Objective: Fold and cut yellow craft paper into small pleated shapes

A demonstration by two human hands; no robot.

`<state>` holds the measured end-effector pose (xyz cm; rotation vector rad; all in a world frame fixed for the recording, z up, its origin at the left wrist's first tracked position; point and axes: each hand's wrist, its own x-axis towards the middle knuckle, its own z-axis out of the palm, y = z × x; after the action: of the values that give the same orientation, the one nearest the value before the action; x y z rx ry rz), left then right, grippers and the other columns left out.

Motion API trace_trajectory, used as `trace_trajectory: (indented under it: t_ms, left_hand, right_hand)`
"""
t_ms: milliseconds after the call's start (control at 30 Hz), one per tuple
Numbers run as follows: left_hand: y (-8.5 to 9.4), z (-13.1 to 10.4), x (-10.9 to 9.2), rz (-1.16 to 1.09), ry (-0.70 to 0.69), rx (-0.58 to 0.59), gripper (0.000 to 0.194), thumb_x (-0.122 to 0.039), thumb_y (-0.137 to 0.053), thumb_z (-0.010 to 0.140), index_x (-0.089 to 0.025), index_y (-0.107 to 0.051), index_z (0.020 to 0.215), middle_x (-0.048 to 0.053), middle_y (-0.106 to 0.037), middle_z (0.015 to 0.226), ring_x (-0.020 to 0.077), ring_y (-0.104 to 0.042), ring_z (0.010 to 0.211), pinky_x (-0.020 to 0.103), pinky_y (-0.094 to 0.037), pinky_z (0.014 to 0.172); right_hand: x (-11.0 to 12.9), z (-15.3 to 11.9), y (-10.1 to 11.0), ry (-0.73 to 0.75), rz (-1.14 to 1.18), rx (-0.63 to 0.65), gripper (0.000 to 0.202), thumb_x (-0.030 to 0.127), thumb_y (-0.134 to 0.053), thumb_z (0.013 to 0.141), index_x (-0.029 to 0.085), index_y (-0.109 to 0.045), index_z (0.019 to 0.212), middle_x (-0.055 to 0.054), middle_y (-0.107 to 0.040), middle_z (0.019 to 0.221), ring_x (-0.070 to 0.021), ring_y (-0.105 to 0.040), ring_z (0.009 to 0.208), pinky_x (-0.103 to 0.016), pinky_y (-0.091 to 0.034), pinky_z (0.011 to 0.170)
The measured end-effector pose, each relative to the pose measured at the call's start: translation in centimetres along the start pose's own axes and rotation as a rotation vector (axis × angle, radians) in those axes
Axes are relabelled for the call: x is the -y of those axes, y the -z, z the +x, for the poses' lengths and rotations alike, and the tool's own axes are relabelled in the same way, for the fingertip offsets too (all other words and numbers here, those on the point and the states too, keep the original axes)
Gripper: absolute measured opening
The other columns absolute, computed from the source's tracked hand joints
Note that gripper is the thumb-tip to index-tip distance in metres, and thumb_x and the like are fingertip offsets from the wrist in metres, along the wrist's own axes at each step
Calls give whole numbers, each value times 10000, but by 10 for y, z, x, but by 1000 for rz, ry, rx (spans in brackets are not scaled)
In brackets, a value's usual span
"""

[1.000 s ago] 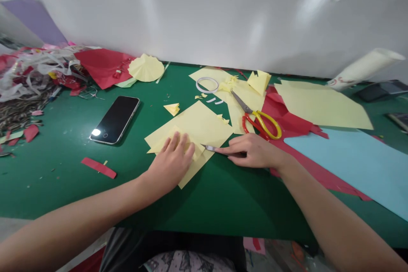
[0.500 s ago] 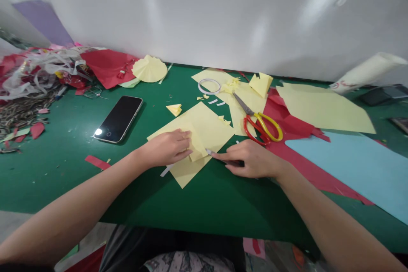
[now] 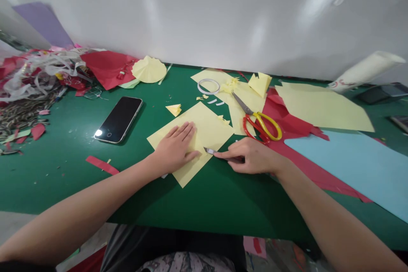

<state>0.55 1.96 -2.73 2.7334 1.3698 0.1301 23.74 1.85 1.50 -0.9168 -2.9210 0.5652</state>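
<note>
A pale yellow paper sheet [image 3: 207, 123] lies turned cornerwise on the green table. My left hand [image 3: 177, 146] rests flat on it with the fingers stretched out, over a smaller yellow piece that is mostly covered. A craft knife [image 3: 209, 151] is held in my right hand [image 3: 251, 156], the index finger along it and the other fingers curled round the handle. Its blade points left and lies over the sheet's right lower edge. Small folded yellow paper [image 3: 174, 109] sits just beyond the sheet's upper left edge.
A phone [image 3: 119, 119] lies to the left. Scissors with red and yellow handles [image 3: 259, 121], a tape roll [image 3: 208, 86] and yellow scraps are beyond the sheet. Red paper [image 3: 306, 170] and a light blue sheet [image 3: 350, 161] cover the right side. Ribbons [image 3: 60, 66] pile up at far left.
My left hand has flattened and spread its fingers over the smaller yellow piece, hiding most of it. The knife in my right hand has shifted slightly left, and more of its blade shows.
</note>
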Motion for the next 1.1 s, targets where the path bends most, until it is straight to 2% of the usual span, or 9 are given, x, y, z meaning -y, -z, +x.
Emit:
trace_trajectory:
  t_ms: [233, 767, 1100]
  left_hand:
    - [0, -3, -2, 31, 43, -34, 699, -573, -208, 807, -89, -182, 1311, 110, -153, 1391, 227, -112, 1279, 412, -142, 1032]
    - [0, -3, -1, 29, 42, -26, 727, -588, -197, 799, -74, -164, 1312, 125, -155, 1387, 225, -97, 1282, 418, -132, 1029]
    - [1, -3, -5, 41, 108, -24, 789, -591, -228, 783, -8, -145, 1309, 153, -139, 1382, 225, -104, 1281, 406, -124, 1033]
  right_hand:
    - [1, 2, -3, 21, -2, -45, 407, 128, -422, 717, 203, -569, 1089, 19, -547, 512, -83, -411, 462, -208, -330, 501]
    - [-1, 7, -6, -21, -48, -93, 367, 163, -420, 738, 173, -589, 1065, -11, -577, 556, -91, -448, 468, -214, -346, 498]
    - [-2, 14, -7, -66, -54, -94, 384, 158, -403, 761, 181, -546, 1117, -33, -612, 679, -113, -525, 592, -221, -374, 557]
